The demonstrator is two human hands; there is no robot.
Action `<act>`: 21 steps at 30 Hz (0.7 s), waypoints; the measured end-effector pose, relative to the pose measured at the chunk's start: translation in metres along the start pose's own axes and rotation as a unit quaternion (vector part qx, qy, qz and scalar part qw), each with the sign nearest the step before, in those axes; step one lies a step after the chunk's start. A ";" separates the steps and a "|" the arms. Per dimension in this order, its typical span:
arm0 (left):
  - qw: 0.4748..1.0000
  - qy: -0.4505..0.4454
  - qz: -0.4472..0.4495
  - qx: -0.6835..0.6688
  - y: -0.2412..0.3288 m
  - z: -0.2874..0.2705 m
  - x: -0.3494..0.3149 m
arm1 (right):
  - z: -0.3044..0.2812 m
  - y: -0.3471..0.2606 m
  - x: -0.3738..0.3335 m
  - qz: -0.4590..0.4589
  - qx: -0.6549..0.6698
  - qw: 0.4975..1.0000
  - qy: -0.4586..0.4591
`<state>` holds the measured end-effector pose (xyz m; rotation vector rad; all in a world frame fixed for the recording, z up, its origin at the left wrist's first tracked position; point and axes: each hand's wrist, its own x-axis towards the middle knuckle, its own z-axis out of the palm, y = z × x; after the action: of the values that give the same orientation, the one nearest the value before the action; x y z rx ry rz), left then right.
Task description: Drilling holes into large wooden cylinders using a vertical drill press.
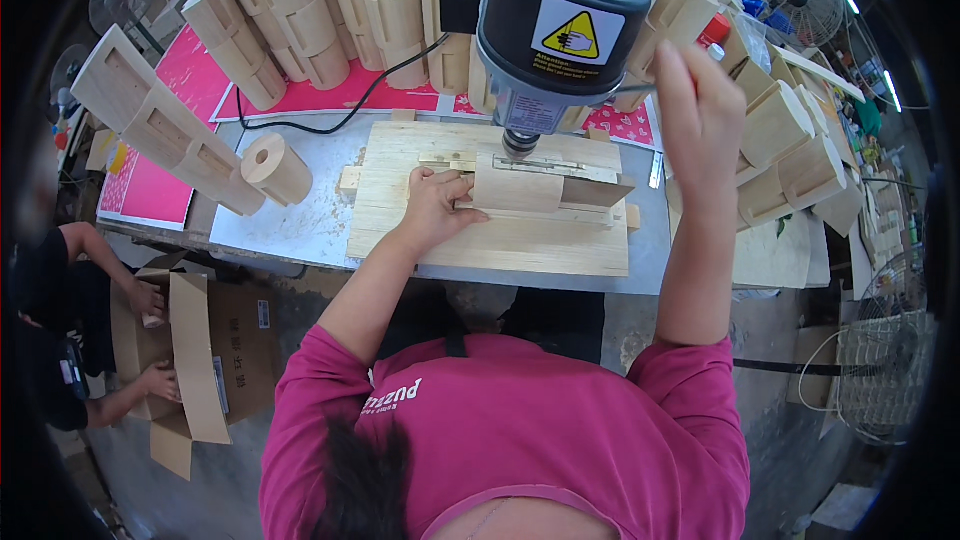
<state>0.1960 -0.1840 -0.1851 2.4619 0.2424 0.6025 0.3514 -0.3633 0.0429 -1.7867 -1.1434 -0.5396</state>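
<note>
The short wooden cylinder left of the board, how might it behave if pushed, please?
The wooden cylinder probably feels stiff, its wall looking thick. Standing upright and squat, it may slide before tipping; its rounded side could roll if toppled.

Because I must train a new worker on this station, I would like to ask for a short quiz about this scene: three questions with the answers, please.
1. Choose one. The person's left hand is at which part of the curved, pale wooden piece? a) its left end b) its right end c) its far side
2. True or false: the person's right hand is raised beside the bench drill with the rounded black cover.
3. Where are the bare hands of the co-worker at the far left?

Key: 1. a; 2. true; 3. at the open, brown cardboard box.
</note>
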 end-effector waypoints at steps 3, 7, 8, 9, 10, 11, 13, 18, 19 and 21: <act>0.999 0.025 0.009 -0.019 0.003 -0.002 0.000 | 0.004 -0.008 -0.042 -0.046 0.015 0.998 0.027; 0.999 0.013 0.003 -0.036 0.010 -0.006 0.006 | 0.022 0.010 -0.088 -0.058 0.045 0.996 0.048; 0.999 0.018 0.005 -0.036 0.011 -0.007 0.007 | 0.028 0.017 -0.098 -0.059 0.052 0.996 0.044; 0.999 0.014 0.010 -0.037 0.012 -0.007 0.009 | 0.035 0.027 -0.106 -0.057 0.048 0.996 0.048; 0.999 0.012 0.009 -0.036 0.015 -0.006 0.011 | 0.042 0.037 -0.114 -0.072 0.057 0.994 0.052; 0.999 0.010 0.009 -0.034 0.017 -0.007 0.013 | 0.049 0.047 -0.121 -0.087 0.066 0.992 0.057; 0.999 0.020 0.037 -0.008 0.009 0.002 0.012 | 0.068 0.069 -0.133 -0.114 0.031 0.988 0.096; 0.999 0.023 0.027 0.030 0.003 0.002 0.006 | 0.070 0.068 -0.136 -0.105 0.027 0.992 0.070; 0.999 0.028 0.027 0.017 0.013 -0.003 0.005 | 0.062 0.060 -0.127 -0.127 0.040 0.989 0.067; 1.000 -0.003 0.025 0.015 0.017 -0.008 0.003 | 0.042 0.040 -0.101 -0.158 0.060 0.982 0.088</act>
<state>0.1958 -0.1930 -0.1676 2.5050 0.1887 0.6180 0.3345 -0.3800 -0.0710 -1.4327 -1.3140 -0.7819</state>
